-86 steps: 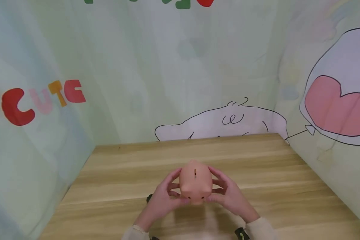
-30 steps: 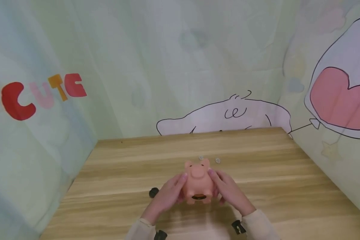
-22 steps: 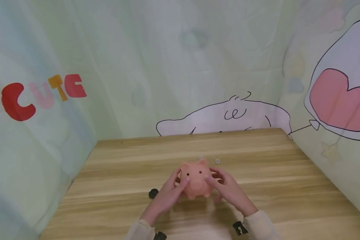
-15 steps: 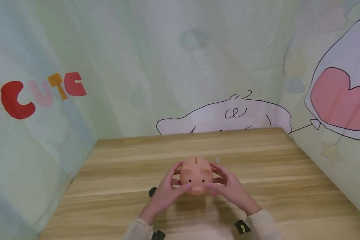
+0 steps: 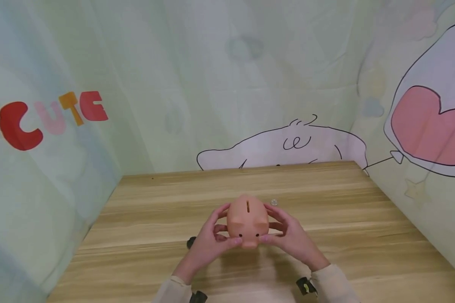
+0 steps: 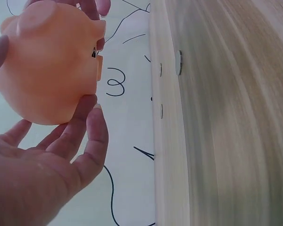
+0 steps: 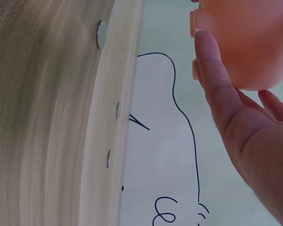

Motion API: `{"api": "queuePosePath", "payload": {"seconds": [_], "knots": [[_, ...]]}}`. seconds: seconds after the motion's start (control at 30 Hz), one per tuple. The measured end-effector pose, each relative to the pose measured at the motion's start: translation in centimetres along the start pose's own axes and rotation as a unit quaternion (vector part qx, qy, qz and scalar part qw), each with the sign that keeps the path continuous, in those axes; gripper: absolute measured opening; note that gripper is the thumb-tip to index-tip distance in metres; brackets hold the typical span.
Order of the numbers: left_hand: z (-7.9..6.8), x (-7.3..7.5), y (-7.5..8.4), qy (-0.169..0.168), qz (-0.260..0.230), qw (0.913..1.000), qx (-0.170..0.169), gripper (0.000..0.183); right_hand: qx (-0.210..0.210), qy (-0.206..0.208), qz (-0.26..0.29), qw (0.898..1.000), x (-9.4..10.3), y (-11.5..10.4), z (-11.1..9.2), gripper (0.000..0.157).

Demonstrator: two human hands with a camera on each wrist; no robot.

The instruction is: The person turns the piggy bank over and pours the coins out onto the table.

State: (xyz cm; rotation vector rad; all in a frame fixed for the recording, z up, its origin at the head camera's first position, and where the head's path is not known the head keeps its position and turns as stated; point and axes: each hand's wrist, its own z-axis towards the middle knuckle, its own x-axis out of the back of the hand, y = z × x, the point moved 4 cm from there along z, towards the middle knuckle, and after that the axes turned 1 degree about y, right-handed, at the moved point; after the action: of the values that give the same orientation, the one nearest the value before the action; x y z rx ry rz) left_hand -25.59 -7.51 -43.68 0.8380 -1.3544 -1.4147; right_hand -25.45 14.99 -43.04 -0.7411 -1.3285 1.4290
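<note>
A pink pig-shaped piggy bank (image 5: 247,221) is held above the table between both hands, its back slot facing up and its snout toward me. My left hand (image 5: 208,244) grips its left side, thumb by the snout and fingers spread along the flank. On the other side my right hand (image 5: 293,242) grips it the same way. In the left wrist view, a dark gap shows at the underside of the piggy bank (image 6: 52,66), between its feet. Beyond it a coin (image 5: 274,202) lies on the table; the right wrist view shows several coins, including a nearer coin (image 7: 101,34).
A small black round piece (image 5: 191,242) lies beside the left hand, partly hidden by it. The wooden table (image 5: 144,219) ends at a printed fabric backdrop (image 5: 167,105) at the back and sides.
A second ago the piggy bank was tipped back, snout up, its underside opening showing; it has since rolled forward, slot up. Coins show on the table where none showed 2.9 s ago.
</note>
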Motion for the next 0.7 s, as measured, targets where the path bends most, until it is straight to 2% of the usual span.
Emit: {"api": "queuePosePath", "payload": {"seconds": [0.2,0.43,0.53,0.7], "knots": [[0.23,-0.12,-0.02,-0.008,-0.003,0.9999,-0.009,0.085,0.015,0.009,0.006,1.0,0.21,-0.03,-0.03,0.079],[-0.17,0.09,-0.08,-0.005,0.009,0.9999,-0.007,0.086,0.015,0.0,0.03,0.999,-0.33,0.29,-0.13,0.081],[-0.3,0.13,0.12,0.0,0.018,0.9995,-0.026,0.087,0.034,0.0,0.047,0.998,-0.49,0.32,-0.19,0.085],[-0.49,0.03,0.82,0.014,0.045,0.996,-0.076,0.091,0.081,-0.008,0.088,0.993,-0.66,0.33,-0.29,0.091]]}}
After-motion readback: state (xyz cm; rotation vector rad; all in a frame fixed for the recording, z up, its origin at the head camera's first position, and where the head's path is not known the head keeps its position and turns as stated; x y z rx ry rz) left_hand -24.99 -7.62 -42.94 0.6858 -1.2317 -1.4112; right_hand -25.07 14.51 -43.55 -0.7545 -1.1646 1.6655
